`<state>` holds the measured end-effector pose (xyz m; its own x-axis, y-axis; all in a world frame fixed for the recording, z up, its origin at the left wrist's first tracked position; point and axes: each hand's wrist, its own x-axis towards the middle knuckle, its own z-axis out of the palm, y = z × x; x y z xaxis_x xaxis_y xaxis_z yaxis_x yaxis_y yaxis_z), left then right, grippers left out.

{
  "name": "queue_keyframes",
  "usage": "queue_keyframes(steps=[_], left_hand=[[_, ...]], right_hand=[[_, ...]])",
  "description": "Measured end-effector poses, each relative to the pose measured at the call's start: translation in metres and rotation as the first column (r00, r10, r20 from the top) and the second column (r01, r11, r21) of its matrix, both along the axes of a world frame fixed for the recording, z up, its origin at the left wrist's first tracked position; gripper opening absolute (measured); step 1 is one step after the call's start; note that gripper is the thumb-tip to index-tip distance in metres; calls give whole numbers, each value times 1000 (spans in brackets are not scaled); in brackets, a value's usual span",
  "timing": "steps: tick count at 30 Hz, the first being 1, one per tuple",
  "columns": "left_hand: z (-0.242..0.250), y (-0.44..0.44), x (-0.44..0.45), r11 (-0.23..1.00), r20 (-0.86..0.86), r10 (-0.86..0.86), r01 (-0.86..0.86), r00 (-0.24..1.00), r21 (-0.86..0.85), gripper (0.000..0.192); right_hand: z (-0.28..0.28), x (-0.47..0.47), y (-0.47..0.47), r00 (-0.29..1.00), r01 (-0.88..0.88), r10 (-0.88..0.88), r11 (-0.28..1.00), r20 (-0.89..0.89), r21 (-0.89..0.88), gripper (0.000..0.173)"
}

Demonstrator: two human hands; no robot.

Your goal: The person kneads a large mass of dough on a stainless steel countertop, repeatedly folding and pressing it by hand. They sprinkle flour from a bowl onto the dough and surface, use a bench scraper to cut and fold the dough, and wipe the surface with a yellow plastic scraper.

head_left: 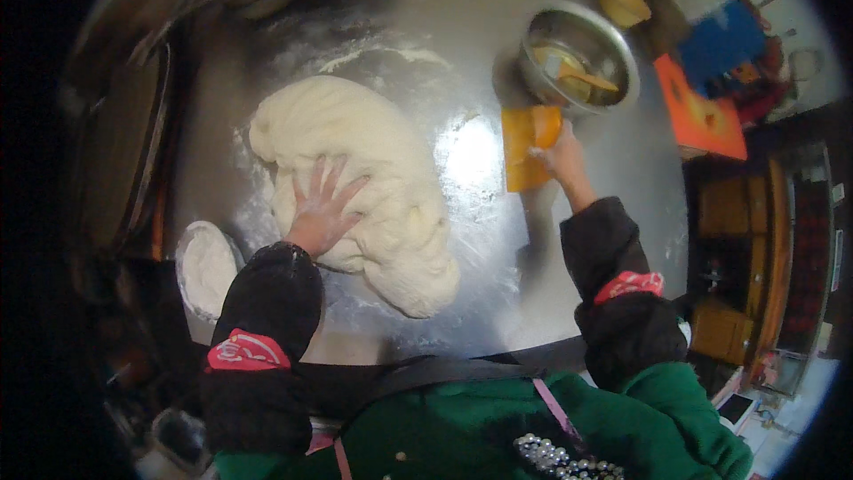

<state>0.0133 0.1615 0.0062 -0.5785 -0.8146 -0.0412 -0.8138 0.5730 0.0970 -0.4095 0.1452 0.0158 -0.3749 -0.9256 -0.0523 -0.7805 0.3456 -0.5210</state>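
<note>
A large mass of pale dough [386, 167] lies across the metal worktop [466, 0]. Fingers spread, my left hand [325, 203] rests flat on its near-left part. My right hand [563, 153] grips an orange dough scraper [516, 153] to the right of the dough, apart from it. Its broad flat blade points toward the dough; whether it touches the worktop cannot be told. Just beyond that hand stands a steel bowl [630, 60]. Inside the bowl are a brush with an orange handle [593, 80] and some yellowish liquid.
A white bowl of flour [208, 270] stands by my left forearm. Loose flour [386, 53] streaks the worktop beyond the dough. At the far right are a small yellow bowl [625, 3], an orange box [700, 113] and a blue object [723, 40]. A dark round rim [150, 147] borders the left side.
</note>
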Motion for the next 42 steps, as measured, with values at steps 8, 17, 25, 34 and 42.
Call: queue_keyframes(steps=[8, 17, 25, 34, 42], left_hand=[[0, -23, -3, 992, 218, 119, -123, 969, 8, 60], [49, 12, -22, 984, 207, 160, -140, 965, -107, 52], [39, 128, -77, 991, -97, 21, -33, 995, -127, 59], [10, 28, -30, 951, -4, 53, -52, 999, -304, 56], [79, 23, -70, 982, 87, 153, -161, 984, 98, 45]], right_hand=[[2, 155, -46, 922, -378, 385, 917, -37, 125, 50], [49, -53, 180, 939, 92, -173, 959, 296, 268, 37], [-29, 185, 123, 743, 152, -49, 984, 668, -96, 44], [79, 54, 123, 715, -671, 693, 717, -91, 187, 29], [28, 142, 193, -182, -983, 821, -145, -541, 112, 25]])
